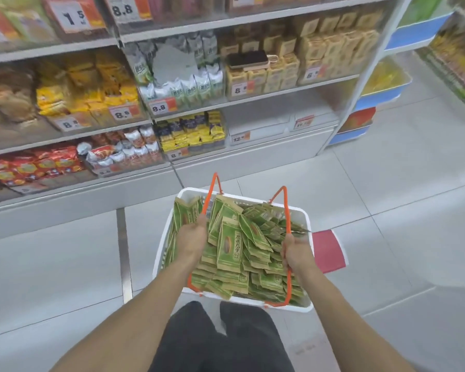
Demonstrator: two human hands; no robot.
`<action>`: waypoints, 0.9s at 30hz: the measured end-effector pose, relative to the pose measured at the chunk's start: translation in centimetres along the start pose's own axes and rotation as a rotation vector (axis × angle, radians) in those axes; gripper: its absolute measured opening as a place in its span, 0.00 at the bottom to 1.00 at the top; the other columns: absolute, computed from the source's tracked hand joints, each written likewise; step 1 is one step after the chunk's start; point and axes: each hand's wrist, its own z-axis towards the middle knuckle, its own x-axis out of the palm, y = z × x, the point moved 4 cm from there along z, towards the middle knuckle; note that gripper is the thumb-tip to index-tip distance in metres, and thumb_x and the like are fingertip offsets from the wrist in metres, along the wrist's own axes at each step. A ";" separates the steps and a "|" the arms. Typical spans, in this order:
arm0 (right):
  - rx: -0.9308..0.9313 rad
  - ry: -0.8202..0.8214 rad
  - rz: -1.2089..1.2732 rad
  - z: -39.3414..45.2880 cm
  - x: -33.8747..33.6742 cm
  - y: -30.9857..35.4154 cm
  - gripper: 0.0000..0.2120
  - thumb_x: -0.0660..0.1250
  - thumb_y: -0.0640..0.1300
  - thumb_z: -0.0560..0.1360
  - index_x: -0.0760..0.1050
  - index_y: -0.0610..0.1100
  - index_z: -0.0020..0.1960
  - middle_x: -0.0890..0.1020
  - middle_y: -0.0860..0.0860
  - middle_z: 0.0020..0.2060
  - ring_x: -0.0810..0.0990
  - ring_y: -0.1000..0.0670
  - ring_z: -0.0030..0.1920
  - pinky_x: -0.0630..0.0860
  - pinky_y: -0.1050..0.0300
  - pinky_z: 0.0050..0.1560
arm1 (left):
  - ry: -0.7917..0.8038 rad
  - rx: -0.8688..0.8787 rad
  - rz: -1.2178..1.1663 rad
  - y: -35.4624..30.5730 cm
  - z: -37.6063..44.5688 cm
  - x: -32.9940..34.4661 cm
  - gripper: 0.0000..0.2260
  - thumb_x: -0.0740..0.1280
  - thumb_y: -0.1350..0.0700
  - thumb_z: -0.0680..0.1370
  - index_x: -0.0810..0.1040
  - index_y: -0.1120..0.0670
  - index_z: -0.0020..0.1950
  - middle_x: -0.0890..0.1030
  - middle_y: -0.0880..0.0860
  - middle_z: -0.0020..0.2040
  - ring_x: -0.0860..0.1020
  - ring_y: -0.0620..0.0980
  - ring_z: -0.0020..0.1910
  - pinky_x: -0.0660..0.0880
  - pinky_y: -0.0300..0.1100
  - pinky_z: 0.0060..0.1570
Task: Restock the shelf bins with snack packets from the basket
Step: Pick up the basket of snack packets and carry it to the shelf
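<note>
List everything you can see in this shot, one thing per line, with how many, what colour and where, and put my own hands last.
basket: one, white with two orange handles, on the floor before the shelves
snack packets: many, green and tan, heaped in the basket
shelf unit: one, white, several tiers, across the top of the view
shelf bins: many, clear; two at lower right look empty, the others hold yellow, red, tan and silver packets
price tags: many, white and orange, on the bin fronts
phone: one, dark, lying on tan packets on the middle shelf
red object: one, on the floor right of the basket
left hand: grips the left orange handle
right hand: grips the right orange handle
</note>
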 end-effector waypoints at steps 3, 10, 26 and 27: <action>0.014 -0.011 -0.016 4.4 -2.7 2.7 0.18 0.52 0.49 0.85 0.71 0.44 0.40 0.69 0.50 0.24 0.65 0.51 0.21 0.65 0.58 0.23 | -0.006 -0.001 -0.009 -4.0 1.6 3.7 0.23 0.60 0.41 0.81 0.65 0.52 0.30 0.63 0.48 0.24 0.61 0.49 0.24 0.62 0.41 0.28; 0.011 -0.034 -0.002 12.9 -8.8 8.7 0.19 0.51 0.51 0.85 0.70 0.43 0.41 0.71 0.48 0.26 0.66 0.49 0.24 0.64 0.58 0.23 | -0.010 0.018 -0.018 -12.0 6.1 11.7 0.24 0.59 0.41 0.82 0.61 0.52 0.31 0.61 0.49 0.26 0.62 0.50 0.28 0.68 0.45 0.38; -0.006 -0.004 -0.227 27.6 -19.4 21.1 0.21 0.51 0.52 0.85 0.74 0.40 0.46 0.70 0.50 0.21 0.67 0.53 0.19 0.69 0.57 0.26 | 0.005 -0.109 -0.093 -21.6 14.9 25.8 0.26 0.56 0.40 0.82 0.62 0.53 0.29 0.62 0.48 0.23 0.64 0.50 0.26 0.64 0.42 0.34; -0.004 0.007 -0.228 28.1 -19.8 21.7 0.21 0.51 0.52 0.85 0.74 0.40 0.48 0.71 0.50 0.21 0.67 0.53 0.19 0.69 0.57 0.26 | -0.001 -0.109 -0.103 -22.2 14.8 26.3 0.26 0.56 0.40 0.83 0.62 0.54 0.29 0.63 0.49 0.24 0.64 0.50 0.27 0.65 0.42 0.35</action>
